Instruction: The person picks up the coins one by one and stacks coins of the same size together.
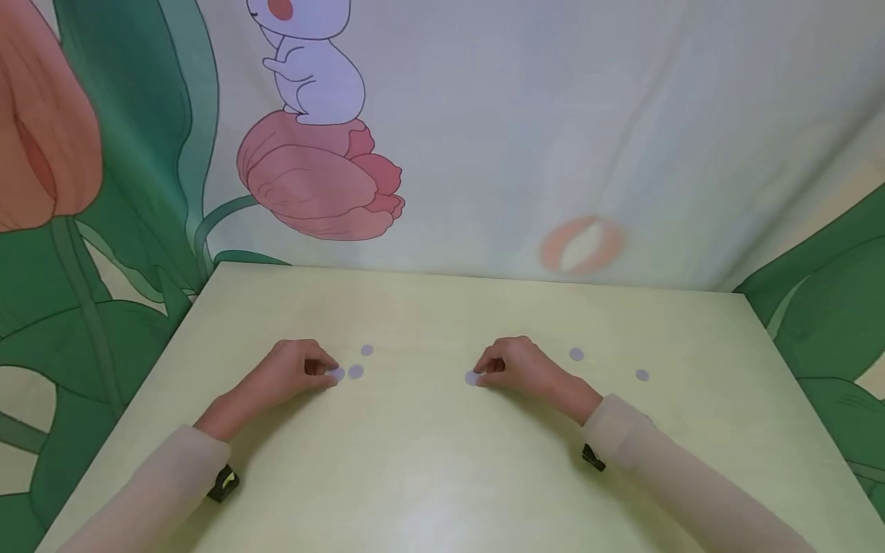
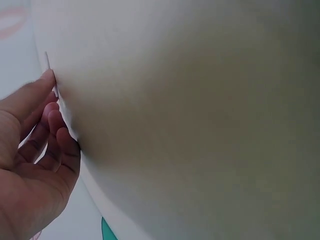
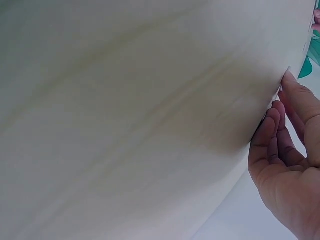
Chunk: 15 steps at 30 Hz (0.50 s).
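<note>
Small flat pale-lilac discs lie about on the table in the head view. Between thumb and fingertips my left hand (image 1: 296, 372) pinches one disc (image 1: 337, 374) at the left; its thin edge shows past the thumb in the left wrist view. Just to the right of it are a second disc (image 1: 356, 372) and, a little farther back, a third disc (image 1: 367, 350). Near the middle, my right hand (image 1: 520, 369) pinches another disc (image 1: 472, 378) by its edge, and its curled lower fingers rest near the tabletop in the right wrist view.
Beyond the right hand lie two more discs, one disc (image 1: 577, 354) behind the wrist and one disc (image 1: 642, 375) farther right. The pale yellow table (image 1: 415, 461) ends at a cloth backdrop (image 1: 484, 153) printed with flowers and a white animal.
</note>
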Available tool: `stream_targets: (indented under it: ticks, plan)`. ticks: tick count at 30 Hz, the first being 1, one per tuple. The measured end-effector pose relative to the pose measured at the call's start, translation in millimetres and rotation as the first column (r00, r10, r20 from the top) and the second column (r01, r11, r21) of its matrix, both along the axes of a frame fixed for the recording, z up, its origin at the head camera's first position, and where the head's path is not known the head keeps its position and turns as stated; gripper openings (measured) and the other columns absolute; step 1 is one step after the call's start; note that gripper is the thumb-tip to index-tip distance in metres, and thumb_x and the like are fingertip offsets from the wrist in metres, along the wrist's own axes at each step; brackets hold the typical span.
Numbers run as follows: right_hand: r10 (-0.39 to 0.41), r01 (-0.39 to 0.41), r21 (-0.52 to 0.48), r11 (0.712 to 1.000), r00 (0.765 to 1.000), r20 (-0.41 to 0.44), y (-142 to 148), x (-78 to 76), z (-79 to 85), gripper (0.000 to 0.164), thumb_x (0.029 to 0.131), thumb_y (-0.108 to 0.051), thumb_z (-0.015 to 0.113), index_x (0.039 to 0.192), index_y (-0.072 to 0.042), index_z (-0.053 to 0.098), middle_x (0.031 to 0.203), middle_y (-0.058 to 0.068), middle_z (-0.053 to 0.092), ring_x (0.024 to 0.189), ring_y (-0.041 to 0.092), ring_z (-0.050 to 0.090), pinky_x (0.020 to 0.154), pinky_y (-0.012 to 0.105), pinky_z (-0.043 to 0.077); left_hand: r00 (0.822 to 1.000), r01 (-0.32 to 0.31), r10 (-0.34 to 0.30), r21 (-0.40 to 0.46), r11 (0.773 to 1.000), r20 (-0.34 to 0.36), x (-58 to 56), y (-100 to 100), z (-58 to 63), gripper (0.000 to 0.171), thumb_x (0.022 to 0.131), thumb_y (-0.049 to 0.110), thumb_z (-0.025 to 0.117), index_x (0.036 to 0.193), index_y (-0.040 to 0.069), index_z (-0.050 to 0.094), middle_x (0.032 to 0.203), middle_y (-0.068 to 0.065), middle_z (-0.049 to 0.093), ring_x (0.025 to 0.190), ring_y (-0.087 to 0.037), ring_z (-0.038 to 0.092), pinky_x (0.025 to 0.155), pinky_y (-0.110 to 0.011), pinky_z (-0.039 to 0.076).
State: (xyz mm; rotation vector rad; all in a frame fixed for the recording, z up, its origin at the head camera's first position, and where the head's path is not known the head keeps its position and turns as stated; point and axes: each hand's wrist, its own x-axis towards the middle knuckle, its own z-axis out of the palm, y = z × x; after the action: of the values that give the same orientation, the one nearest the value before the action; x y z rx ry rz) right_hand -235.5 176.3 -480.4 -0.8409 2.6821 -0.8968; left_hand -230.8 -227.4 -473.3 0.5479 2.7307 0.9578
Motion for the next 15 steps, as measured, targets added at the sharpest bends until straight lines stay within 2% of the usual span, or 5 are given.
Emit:
stream_targets:
  ticks: [5,8,12,15]
  plan:
    - [-0.004,0.004,-0.017,1.000,1.000,-0.011,-1.6,3.6,-0.9,0.011,0.089,-0.020,0.081,0.097,-0.013,0.081,0.084,-0.010,0.067,0.076,0.006,0.058,0.071,0.023,0.051,1.000,0.008,-0.010,-0.052,0.999,-0.027,0.2,3.5,-1.1,0.016,0.084,0.012,0.083,0.094,0.002,0.075,0.075,-0.001,0.057,0.072,-0.016,0.051,0.065,-0.028,0.044]
    - [-0.001,0.001,-0.013,1.000,1.000,-0.017,-1.7,4.1,-1.0,0.011,0.089,-0.020,0.081,0.098,-0.013,0.081,0.085,-0.009,0.067,0.076,0.006,0.058,0.071,0.023,0.051,1.000,-0.012,0.011,-0.075,0.997,-0.011,-1.2,5.4,-2.7,0.016,0.083,0.013,0.082,0.093,0.002,0.074,0.076,-0.002,0.057,0.072,-0.016,0.051,0.066,-0.029,0.045]
    - [-0.002,0.002,0.003,1.000,1.000,-0.028,-2.0,2.9,-1.7,0.011,0.089,-0.020,0.081,0.098,-0.014,0.081,0.085,-0.009,0.067,0.077,0.006,0.058,0.071,0.022,0.051,0.999,-0.040,0.040,-0.063,0.997,0.012,-2.8,4.6,-4.2,0.018,0.083,0.015,0.083,0.092,0.004,0.074,0.077,-0.002,0.058,0.074,-0.018,0.052,0.067,-0.030,0.045]
    - [-0.003,0.003,0.003,1.000,1.000,-0.027,-2.1,2.7,-0.6,0.011,0.089,-0.020,0.081,0.098,-0.013,0.081,0.085,-0.008,0.068,0.076,0.006,0.058,0.071,0.023,0.051,1.000,-0.030,0.030,-0.040,0.999,-0.001,-2.8,2.1,-5.2,0.017,0.083,0.018,0.083,0.091,0.006,0.073,0.077,-0.002,0.059,0.074,-0.018,0.052,0.067,-0.030,0.046]
